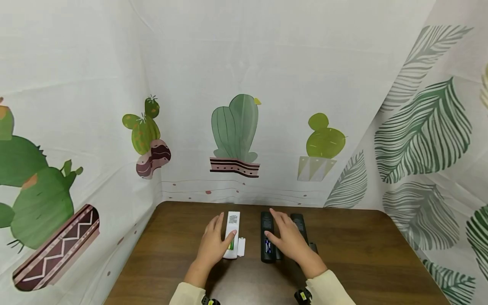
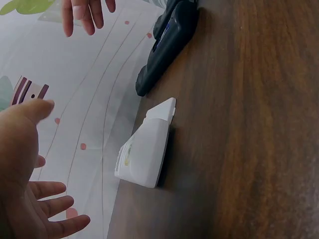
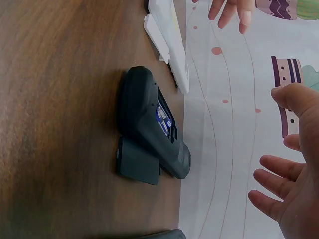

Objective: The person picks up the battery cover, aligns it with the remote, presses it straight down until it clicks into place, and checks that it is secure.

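A white remote control (image 1: 234,219) lies face down with its battery bay uncovered and a green battery showing. Its white battery cover (image 1: 241,247) rests along its right side. Over the remote's left edge hovers my left hand (image 1: 213,245), fingers spread and nothing held. My right hand (image 1: 291,240) is spread above two black remotes, also holding nothing. The nearer black remote (image 3: 137,102) has dark blue batteries (image 3: 162,118) in its exposed bay, and a black cover (image 3: 139,162) sits beside it. Partly hidden behind my right hand is the other black remote (image 1: 299,221).
Another small black piece (image 1: 313,247) lies by the right-hand remote, partly behind my wrist. The brown wooden table (image 1: 362,250) meets a white cloth (image 1: 282,63) printed with cacti and leaves at its back edge.
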`<state>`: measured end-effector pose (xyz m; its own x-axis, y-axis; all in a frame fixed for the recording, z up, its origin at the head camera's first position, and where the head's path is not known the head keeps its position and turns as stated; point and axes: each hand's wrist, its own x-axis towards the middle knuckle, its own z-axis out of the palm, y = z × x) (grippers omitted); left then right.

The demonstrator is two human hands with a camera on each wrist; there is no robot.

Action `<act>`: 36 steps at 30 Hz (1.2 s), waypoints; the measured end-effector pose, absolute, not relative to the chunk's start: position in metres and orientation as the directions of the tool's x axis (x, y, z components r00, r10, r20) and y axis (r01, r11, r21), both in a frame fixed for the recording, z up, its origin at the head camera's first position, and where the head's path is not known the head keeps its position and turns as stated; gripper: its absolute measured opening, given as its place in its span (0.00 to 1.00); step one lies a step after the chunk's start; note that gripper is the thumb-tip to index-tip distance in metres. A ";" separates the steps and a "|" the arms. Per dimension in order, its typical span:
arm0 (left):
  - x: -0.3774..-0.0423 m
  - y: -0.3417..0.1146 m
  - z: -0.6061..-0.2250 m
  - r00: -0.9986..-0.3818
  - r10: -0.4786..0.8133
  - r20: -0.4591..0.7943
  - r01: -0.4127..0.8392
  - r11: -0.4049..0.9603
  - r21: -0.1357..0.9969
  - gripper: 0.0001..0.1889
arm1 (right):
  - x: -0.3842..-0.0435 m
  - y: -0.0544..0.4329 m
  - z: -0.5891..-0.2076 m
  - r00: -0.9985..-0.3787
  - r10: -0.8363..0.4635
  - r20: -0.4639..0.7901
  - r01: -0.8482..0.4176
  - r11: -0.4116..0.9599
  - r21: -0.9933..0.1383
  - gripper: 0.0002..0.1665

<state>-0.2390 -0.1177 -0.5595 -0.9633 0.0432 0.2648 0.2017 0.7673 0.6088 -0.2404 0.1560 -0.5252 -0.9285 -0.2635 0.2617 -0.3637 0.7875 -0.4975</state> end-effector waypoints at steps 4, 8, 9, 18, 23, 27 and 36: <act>-0.239 -0.119 -0.563 -0.963 0.040 0.265 0.199 0.769 0.608 0.41 | -0.239 0.153 -0.525 -0.932 -0.266 0.247 -0.357 0.789 -0.500 0.46; -0.240 -0.119 -0.566 -0.964 0.041 0.262 0.197 0.771 0.605 0.39 | -0.238 0.151 -0.526 -0.933 -0.273 0.234 -0.357 0.781 -0.512 0.45; -0.240 -0.119 -0.567 -0.964 0.041 0.262 0.197 0.772 0.604 0.39 | -0.238 0.150 -0.526 -0.933 -0.276 0.231 -0.358 0.779 -0.515 0.44; -0.237 -0.118 -0.572 -0.966 0.031 0.258 0.187 0.772 0.607 0.36 | -0.236 0.143 -0.532 -0.933 -0.290 0.211 -0.359 0.767 -0.532 0.38; -0.235 -0.117 -0.573 -0.972 0.022 0.233 0.170 0.751 0.638 0.35 | -0.234 0.141 -0.536 -0.929 -0.311 0.201 -0.370 0.756 -0.540 0.37; -0.233 -0.118 -0.575 -0.977 0.023 0.214 0.159 0.746 0.647 0.35 | -0.232 0.139 -0.538 -0.922 -0.333 0.195 -0.384 0.744 -0.546 0.36; -0.234 -0.117 -0.583 -0.974 0.027 0.225 0.165 0.760 0.628 0.31 | -0.232 0.131 -0.541 -0.916 -0.351 0.193 -0.399 0.749 -0.529 0.33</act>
<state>-0.2343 -0.1170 -0.5825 -0.9741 0.0266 0.2245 0.1655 0.7604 0.6280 -0.2319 0.1315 -0.5412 -0.9162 -0.3510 0.1933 -0.3986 0.7489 -0.5294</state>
